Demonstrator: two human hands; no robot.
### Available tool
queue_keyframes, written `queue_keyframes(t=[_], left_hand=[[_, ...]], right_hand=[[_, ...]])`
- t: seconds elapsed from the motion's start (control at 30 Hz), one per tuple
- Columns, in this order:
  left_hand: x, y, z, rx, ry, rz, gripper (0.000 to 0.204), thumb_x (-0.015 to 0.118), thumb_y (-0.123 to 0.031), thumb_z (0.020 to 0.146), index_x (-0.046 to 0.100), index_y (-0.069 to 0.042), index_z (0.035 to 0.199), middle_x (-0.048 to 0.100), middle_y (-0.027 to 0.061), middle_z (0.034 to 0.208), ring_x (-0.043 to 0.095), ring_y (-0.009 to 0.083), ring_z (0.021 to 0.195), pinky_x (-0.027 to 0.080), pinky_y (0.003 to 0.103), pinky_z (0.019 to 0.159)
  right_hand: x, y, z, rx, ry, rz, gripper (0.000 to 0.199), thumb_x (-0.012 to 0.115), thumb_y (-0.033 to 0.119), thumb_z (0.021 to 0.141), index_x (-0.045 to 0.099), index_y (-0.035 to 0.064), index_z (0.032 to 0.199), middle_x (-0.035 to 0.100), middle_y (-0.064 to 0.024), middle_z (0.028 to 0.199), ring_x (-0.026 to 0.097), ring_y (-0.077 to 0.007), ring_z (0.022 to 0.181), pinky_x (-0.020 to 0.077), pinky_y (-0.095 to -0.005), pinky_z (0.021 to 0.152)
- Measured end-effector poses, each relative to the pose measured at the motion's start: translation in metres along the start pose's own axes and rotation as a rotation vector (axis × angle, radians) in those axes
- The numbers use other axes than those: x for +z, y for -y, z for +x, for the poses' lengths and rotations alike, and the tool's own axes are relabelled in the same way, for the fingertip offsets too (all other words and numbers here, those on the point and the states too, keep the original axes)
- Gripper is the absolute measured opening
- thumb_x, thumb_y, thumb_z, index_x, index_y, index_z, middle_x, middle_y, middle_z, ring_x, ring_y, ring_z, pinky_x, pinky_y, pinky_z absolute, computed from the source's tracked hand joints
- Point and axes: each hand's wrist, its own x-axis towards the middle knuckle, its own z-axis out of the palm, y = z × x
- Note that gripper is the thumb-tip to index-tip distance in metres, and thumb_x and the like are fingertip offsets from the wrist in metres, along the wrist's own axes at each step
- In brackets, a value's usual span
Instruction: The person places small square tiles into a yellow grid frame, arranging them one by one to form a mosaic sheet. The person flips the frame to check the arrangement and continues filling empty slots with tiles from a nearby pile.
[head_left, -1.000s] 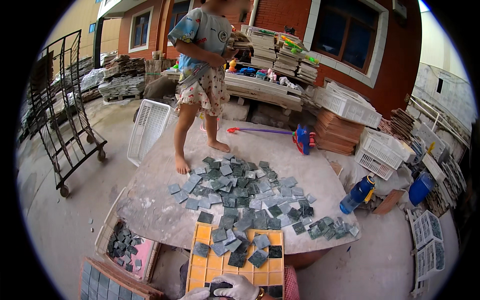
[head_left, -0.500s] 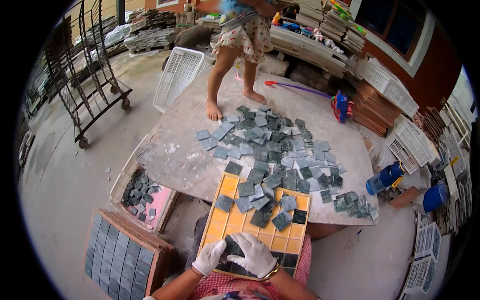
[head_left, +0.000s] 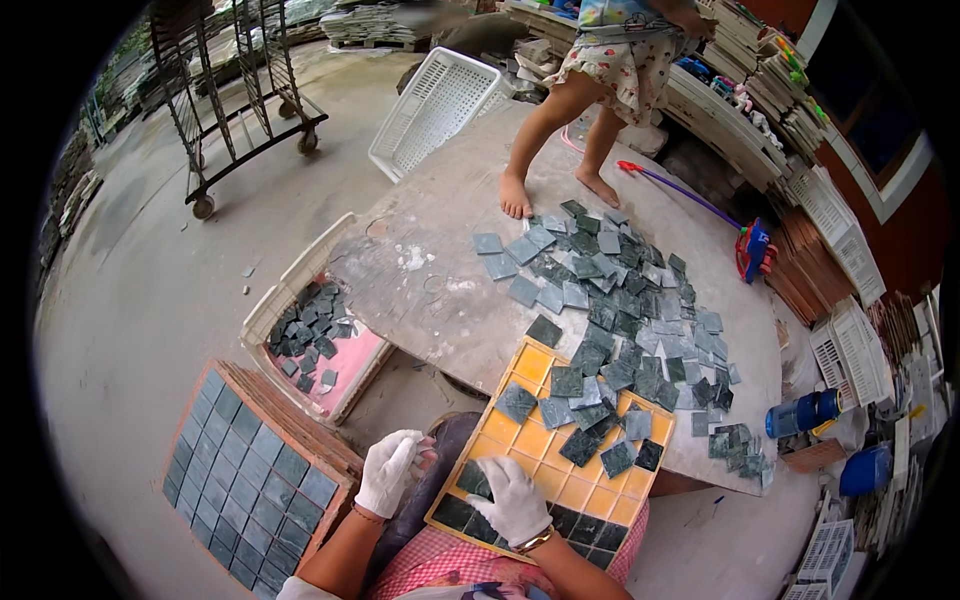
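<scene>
A yellow gridded tray [head_left: 492, 436] lies tilted across my lap, its near cells filled with dark green square stone tiles [head_left: 567, 521]. My right hand [head_left: 515, 505], in a white glove, is over the tray's left part. Its thumb and fingers are bent around one dark green tile [head_left: 474, 482] at the grid. Left of the tray, my gloved left hand [head_left: 393, 474] is raised with its fingers curled together; whatever they may hold is hidden. Several loose tiles [head_left: 587, 408] rest on the tray's far half.
A pile of tiles [head_left: 620, 290] covers part of the grey table [head_left: 420, 300]. A barefoot person [head_left: 560, 120] stands on it, beside a purple-handled toy [head_left: 700, 195]. At left are a crate of tile pieces [head_left: 300, 262] and stacked tiled panels [head_left: 240, 470]. A blue bottle [head_left: 803, 412] is at right.
My left hand has come off the tray to the left, away from my right hand. The right hand's tile is now at the grid. The view has shifted, so the scene sits farther right.
</scene>
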Motion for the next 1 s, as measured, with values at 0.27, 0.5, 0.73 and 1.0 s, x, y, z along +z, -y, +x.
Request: queue_keyframes(t=[0.27,0.5,0.73,1.0], left_hand=[[0.009,0.016,0.002,0.283,0.052,0.421,0.02,0.054,-0.013,0.093,0.062,-0.001,0.106,0.064,0.0033,0.088,0.061,0.0123,0.074,0.05,0.024,0.066],[0.033,0.021,0.002,0.098,0.088,0.347,0.02,0.054,-0.01,0.091,0.062,0.003,0.103,0.065,0.0061,0.086,0.06,0.0158,0.075,0.049,0.027,0.07],[0.035,0.035,-0.023,0.768,0.105,0.98,0.02,0.059,0.001,0.083,0.062,0.002,0.102,0.063,0.015,0.101,0.06,0.0286,0.096,0.047,0.036,0.087],[0.014,0.048,-0.033,0.663,0.055,1.079,0.025,0.062,0.004,0.073,0.061,0.001,0.098,0.061,0.0151,0.104,0.061,0.0276,0.092,0.05,0.032,0.079]], right_hand=[[0.025,0.007,-0.005,0.005,-0.064,-0.286,0.056,0.07,0.043,0.073,0.054,0.0151,0.119,0.052,-0.0105,0.105,0.06,-0.026,0.075,0.0489,-0.0398,0.061],[0.029,0.003,-0.01,-0.037,-0.015,-0.132,0.033,0.066,0.039,0.076,0.061,0.011,0.093,0.053,-0.0115,0.095,0.061,-0.0257,0.068,0.0488,-0.0385,0.052],[0.064,0.004,-0.011,-0.118,-0.394,-0.015,0.027,0.061,0.027,0.076,0.06,0.008,0.095,0.053,-0.0082,0.087,0.057,-0.0228,0.074,0.0478,-0.036,0.059],[0.038,0.0,-0.001,-0.088,-0.222,-0.156,0.051,0.073,0.038,0.067,0.057,0.0095,0.106,0.05,-0.0025,0.106,0.055,-0.019,0.082,0.0497,-0.032,0.063]])
